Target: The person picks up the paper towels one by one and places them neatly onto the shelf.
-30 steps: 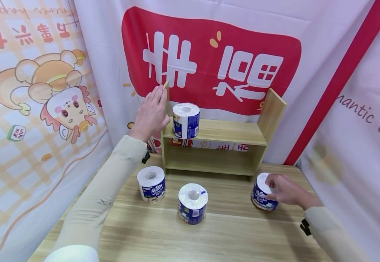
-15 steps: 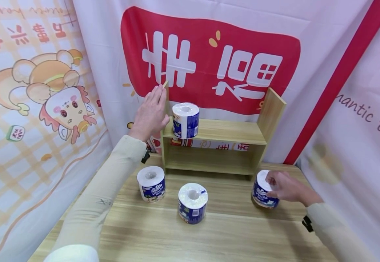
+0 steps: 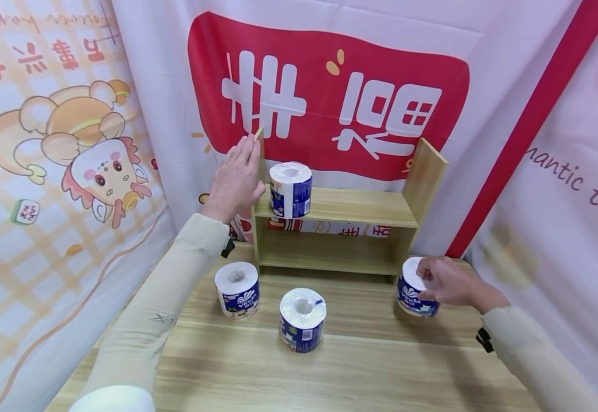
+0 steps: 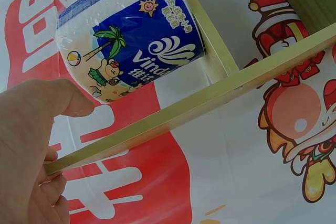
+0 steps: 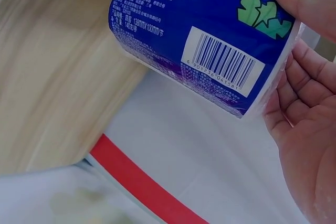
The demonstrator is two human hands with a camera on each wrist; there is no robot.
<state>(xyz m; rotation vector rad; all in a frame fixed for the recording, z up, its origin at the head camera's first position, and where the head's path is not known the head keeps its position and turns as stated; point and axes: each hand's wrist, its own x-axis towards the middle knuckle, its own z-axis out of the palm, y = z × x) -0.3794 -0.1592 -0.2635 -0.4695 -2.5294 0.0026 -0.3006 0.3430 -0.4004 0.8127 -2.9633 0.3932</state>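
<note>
My right hand (image 3: 448, 281) grips a toilet roll (image 3: 413, 294) by its upper right side, thumb on the printed wrapper and fingers at the white end. The roll hangs slightly above the table, its barcode facing the right wrist camera. At the left, my left hand (image 3: 234, 180) holds the upright side panel (image 4: 152, 119) of a small wooden shelf (image 3: 360, 207), thumb on the inner side and fingers on the outer. Close to that thumb, another toilet roll (image 3: 290, 190) stands on the upper board.
Two more toilet rolls stand on the wooden table (image 3: 360, 372): one at the left (image 3: 237, 290), one in the middle (image 3: 302, 320). The shelf's lower board (image 3: 329, 262) lies under the upper one. Printed cloth (image 3: 144, 74) encloses the back and sides.
My right hand has raised the toilet roll off the table and moved it slightly toward the back. The left hand stays on the shelf panel.
</note>
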